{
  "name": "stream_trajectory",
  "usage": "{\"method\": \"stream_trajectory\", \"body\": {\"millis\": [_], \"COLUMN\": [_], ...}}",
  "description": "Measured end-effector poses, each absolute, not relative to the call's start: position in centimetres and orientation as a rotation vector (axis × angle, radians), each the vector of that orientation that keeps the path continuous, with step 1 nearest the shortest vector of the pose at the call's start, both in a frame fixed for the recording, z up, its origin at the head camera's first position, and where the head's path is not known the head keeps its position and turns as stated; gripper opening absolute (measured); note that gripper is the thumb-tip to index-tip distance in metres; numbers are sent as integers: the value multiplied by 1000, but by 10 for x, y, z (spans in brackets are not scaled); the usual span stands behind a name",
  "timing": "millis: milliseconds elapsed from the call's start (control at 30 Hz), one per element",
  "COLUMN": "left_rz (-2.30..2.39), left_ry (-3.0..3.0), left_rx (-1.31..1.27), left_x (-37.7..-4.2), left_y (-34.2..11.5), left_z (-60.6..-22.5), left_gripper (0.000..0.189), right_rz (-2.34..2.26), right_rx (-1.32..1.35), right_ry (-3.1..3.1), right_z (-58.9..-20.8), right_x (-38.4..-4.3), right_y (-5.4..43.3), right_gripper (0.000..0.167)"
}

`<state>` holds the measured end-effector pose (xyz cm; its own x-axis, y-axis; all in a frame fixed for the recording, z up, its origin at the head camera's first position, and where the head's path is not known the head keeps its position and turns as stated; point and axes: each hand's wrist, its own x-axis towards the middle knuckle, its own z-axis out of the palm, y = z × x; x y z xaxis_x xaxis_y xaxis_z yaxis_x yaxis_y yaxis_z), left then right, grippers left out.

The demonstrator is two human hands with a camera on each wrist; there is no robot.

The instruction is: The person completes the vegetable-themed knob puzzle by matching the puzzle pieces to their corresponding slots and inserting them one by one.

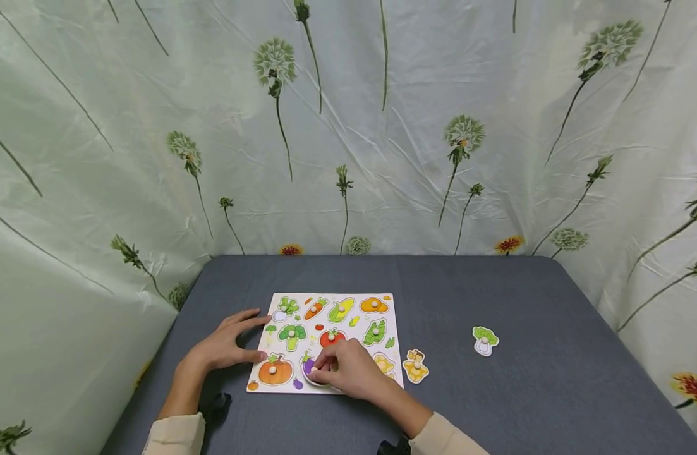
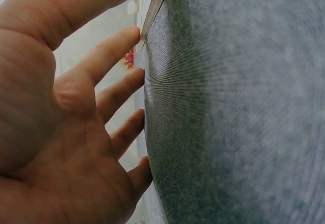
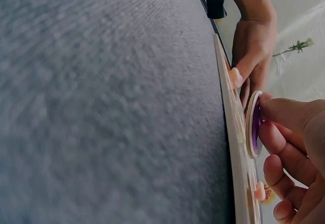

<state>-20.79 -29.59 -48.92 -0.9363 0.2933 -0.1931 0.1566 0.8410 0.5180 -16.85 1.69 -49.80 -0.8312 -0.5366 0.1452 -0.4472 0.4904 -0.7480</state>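
In the head view, a white vegetable knob puzzle board (image 1: 312, 344) lies flat on the table. My left hand (image 1: 229, 341) is at its left side, fingers spread, with fingertips and thumb touching the edge. My right hand (image 1: 354, 370) is over the lower middle of the board and pinches the eggplant piece (image 1: 308, 365) between thumb and fingers. In the right wrist view this piece (image 3: 254, 125) stands tilted, slightly above the board. The hand hides part of the bottom row. Pumpkin (image 1: 275, 371), broccoli (image 1: 292, 336) and tomato (image 1: 332, 337) pieces surround it.
Off the board's right edge lies a yellow-brown piece (image 1: 416, 366), probably ginger. Farther right is a green-and-white bok choy piece (image 1: 485, 341). A dark grey cloth (image 1: 524, 392) covers the table, and a dandelion-print curtain (image 1: 393, 164) hangs behind it.
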Motion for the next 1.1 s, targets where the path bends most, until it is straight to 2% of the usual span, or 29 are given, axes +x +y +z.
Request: {"method": "stream_trajectory", "body": {"millis": [1100], "left_rz": [751], "left_ry": [2769], "left_rx": [339], "left_x": [-206], "left_y": [-295], "left_z": [-488], "left_gripper": [88], "right_rz": [-1151], "right_rx": [-915], "right_ry": [2781], "right_z": [-503], "right_x": [-168], "right_y": [-1], "right_gripper": [13]}}
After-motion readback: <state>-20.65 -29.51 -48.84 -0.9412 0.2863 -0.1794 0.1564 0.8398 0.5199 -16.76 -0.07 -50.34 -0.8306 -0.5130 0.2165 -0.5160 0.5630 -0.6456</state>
